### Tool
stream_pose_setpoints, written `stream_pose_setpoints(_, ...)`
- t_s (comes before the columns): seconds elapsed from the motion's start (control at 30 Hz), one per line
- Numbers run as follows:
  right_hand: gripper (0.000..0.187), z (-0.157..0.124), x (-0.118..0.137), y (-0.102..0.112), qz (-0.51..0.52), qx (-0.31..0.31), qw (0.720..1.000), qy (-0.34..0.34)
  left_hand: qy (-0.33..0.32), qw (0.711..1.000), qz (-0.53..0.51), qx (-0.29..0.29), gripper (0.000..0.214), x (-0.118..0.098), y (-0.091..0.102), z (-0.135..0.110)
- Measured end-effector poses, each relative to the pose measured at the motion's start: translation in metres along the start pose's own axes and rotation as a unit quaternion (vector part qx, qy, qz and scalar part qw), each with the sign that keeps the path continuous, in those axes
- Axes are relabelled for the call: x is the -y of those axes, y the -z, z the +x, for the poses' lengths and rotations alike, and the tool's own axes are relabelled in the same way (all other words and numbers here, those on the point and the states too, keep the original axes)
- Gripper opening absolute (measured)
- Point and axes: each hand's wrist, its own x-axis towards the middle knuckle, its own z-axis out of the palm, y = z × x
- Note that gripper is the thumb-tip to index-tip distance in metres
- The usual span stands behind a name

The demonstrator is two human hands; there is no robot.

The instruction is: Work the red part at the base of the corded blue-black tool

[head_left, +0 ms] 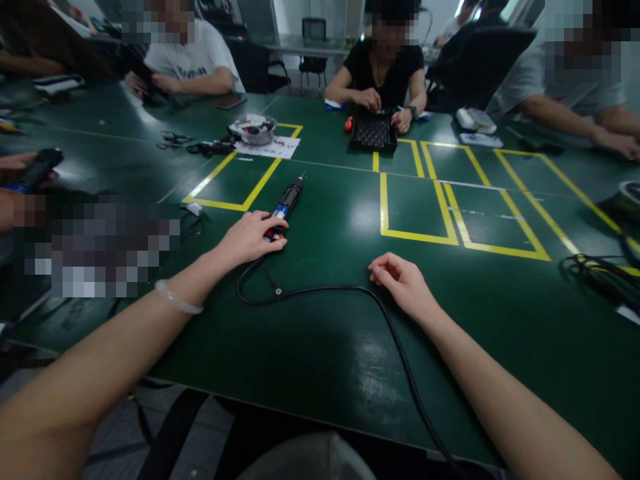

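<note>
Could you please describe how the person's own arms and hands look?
The left hand and right hand are ungloved, and no sleeves show on either arm. A pale, whitish bracelet, a slim rounded band, circles the left wrist; nothing is visible on the right wrist.

An assembly workshop was suggested by a green worktable (315, 360), yellow tape (420, 237) laid right of the gripped screwdriver (289, 197), a black tray (373, 135) handled beyond it, chairs (477, 73) set farther back
</note>
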Motion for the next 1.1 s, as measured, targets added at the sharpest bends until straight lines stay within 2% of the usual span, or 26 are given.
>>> stream_pose_setpoints(0.3,0.017,-0.001,0.000,-0.001,0.006,0.003,1.000,-0.013,0.044,0.999,0.023,-0.023,0.062,0.097,0.008,0.036)
stream_pose_setpoints(0.5,0.017,-0.001,0.000,-0.002,-0.007,0.009,1.000,-0.006,0.099,0.994,0.055,0.006,0.067,0.138,0.016,0.050)
stream_pose_setpoints(0.6,0.017,-0.001,0.000,-0.003,-0.015,0.010,1.000,0.001,0.127,0.988,0.088,0.016,0.066,0.144,0.016,0.052)
stream_pose_setpoints(0.73,0.017,-0.001,0.000,-0.003,-0.019,0.015,1.000,0.007,0.162,0.982,0.100,0.002,0.065,0.139,0.009,0.050)
stream_pose_setpoints(0.97,0.017,-0.001,0.001,-0.004,-0.034,0.018,0.999,0.005,0.150,0.985,0.081,-0.026,0.073,0.129,0.006,0.047)
stream_pose_setpoints(1.1,0.017,-0.001,0.000,-0.004,-0.038,0.020,0.999,0.008,0.148,0.986,0.063,-0.034,0.068,0.119,0.006,0.046)
